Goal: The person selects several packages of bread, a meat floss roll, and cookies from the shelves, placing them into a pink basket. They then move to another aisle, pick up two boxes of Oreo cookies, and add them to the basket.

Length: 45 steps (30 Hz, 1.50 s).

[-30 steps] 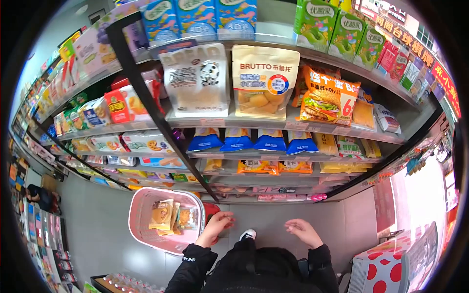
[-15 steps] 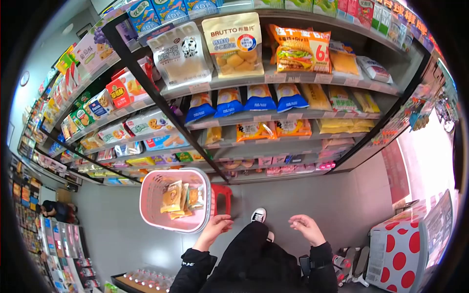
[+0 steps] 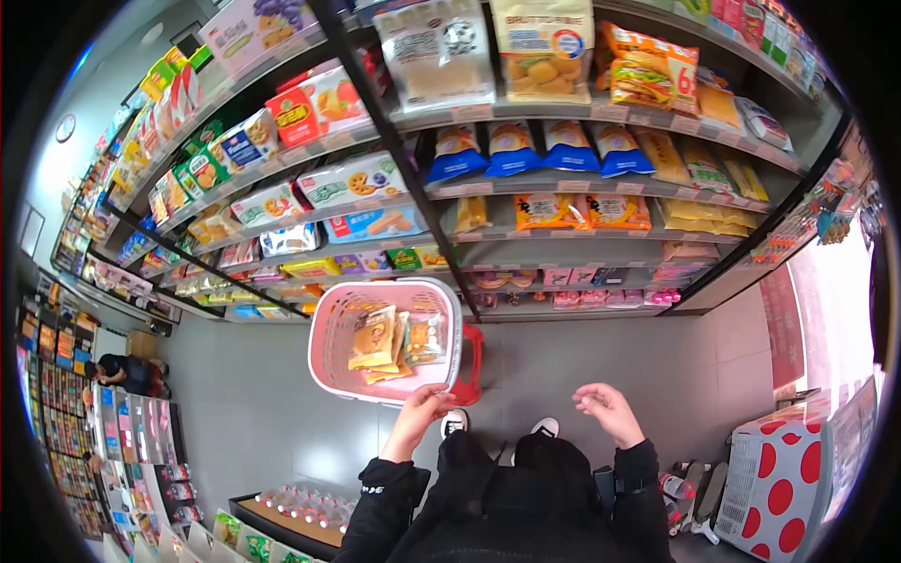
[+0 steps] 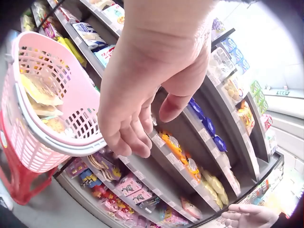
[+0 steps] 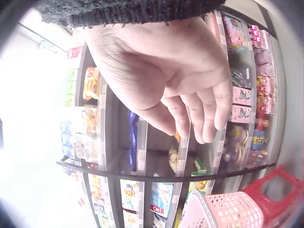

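Pink basket (image 3: 413, 298): forward-left of both, short of red stool's (image 3: 477, 357) right edge
Left grip (image 3: 419, 418): nearer, fingers relaxed, empty
Right grip (image 3: 611, 415): farther, relaxed, empty

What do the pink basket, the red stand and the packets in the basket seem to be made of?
Basket: likely moulded plastic, smooth, with evenly pierced walls. Red stand: probably plastic too, smooth, one solid colour. Packets: seemingly thin plastic film, shiny, with creased, printed surfaces; foil is possible.
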### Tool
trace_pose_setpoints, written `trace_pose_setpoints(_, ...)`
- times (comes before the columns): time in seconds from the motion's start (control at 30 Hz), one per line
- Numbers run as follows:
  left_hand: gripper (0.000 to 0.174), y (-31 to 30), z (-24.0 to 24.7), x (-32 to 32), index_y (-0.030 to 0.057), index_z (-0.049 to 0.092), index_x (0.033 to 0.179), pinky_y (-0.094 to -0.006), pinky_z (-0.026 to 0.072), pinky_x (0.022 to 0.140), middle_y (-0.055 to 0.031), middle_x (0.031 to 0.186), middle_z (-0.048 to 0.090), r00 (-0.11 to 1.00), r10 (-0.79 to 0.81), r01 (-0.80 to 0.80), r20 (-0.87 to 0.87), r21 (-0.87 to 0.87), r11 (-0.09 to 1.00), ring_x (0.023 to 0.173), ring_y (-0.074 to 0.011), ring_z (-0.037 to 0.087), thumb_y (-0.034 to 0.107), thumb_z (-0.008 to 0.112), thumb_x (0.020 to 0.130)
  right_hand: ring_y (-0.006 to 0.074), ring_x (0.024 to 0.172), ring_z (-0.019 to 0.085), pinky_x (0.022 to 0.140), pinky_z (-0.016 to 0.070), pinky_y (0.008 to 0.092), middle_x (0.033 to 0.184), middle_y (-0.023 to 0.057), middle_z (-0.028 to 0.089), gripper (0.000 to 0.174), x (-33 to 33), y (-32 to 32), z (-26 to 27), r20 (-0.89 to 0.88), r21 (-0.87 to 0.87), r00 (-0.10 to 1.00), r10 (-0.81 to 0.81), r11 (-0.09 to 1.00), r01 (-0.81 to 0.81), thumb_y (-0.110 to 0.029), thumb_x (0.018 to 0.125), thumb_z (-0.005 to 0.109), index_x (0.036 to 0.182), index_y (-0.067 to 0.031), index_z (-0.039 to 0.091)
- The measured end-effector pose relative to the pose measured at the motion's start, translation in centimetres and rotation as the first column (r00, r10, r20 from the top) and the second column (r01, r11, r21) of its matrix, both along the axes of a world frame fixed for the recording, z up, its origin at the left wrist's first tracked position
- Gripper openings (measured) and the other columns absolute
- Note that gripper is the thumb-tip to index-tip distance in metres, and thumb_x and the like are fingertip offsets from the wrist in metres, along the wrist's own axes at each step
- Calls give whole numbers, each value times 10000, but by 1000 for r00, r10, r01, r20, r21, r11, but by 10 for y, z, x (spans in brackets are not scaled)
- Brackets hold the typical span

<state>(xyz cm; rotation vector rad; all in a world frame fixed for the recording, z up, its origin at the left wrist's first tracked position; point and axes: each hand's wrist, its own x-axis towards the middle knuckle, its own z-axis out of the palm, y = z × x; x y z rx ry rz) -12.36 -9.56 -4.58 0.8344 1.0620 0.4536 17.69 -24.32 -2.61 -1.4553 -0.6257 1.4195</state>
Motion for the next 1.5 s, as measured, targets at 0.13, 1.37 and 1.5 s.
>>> trace_pose_setpoints(0.13, 286, 22, -7, -46, 5, 420, 1098, -268, 424, 754, -100, 1005, 538, 1000, -23, 23, -21, -9, 1000, 847, -173, 544, 85, 410, 825, 119, 807, 522, 732, 420, 237, 905, 68, 552, 164, -39, 32, 1, 34, 52, 999, 4, 999, -6, -48, 799, 472, 956, -7, 496)
trace_pose_setpoints(1.37, 264, 147, -87, -171, -9, 416, 1086, -298, 457, 713, -143, 912, 540, 898, 437, -435, -45, -232, 870, 770, -212, 561, 75, 402, 836, 135, 530, 536, 468, 436, 270, 659, 69, 560, 356, -292, 304, -198, 144, -311, 732, 666, 733, -605, -285, 747, 569, 926, 20, 528)
trace_pose_setpoints(1.5, 283, 144, -90, -175, -1, 403, 1100, -302, 451, 703, -148, 924, 532, 824, 560, -565, -88, -213, 797, 769, -215, 552, 83, 413, 830, 149, 510, 538, 425, 432, 264, 667, 77, 561, 396, -308, 303, -242, -6, -375, 798, 602, 739, -560, -318, 765, 540, 993, 2, 484)
